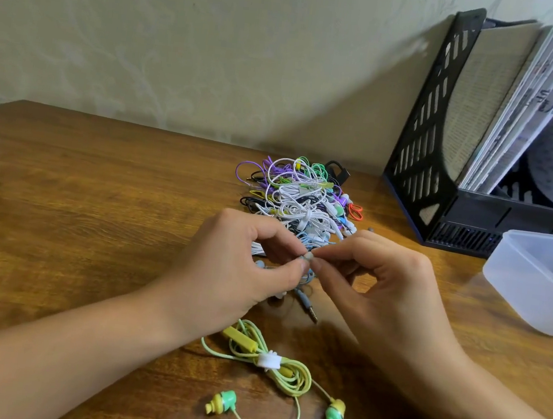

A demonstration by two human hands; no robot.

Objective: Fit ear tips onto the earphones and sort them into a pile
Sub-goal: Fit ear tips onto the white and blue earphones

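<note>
Two bare hands meet at the middle of the view, fingertips nearly touching. The left hand (242, 257) pinches a pale blue earphone (309, 275) between thumb and forefinger, seemingly to keep the bud steady. The right hand (377, 282) pinches a small grey ear tip (309, 256) and presses it toward the bud; both hands are clamped on these small parts, so a fitting looks to be under way. Whether the tip is seated yet cannot be told. The blue cable hangs below the fingers, its plug (310, 308) lying on the wooden table (79, 204) at six o'clock from the hands.

Further out at six o'clock lies a green and yellow earphone set (264, 363), coiled and bound with a white tie, both buds bare of tips. It probably waits close by as the next one to do.

At twelve o'clock, just behind the hands, sits a pile of bundled earphones (301, 195) in white, purple, green and black.

At three o'clock stands a clear plastic box (535, 283), its contents unclear. At one o'clock a black file rack (423, 150) holds papers against the wall.
</note>
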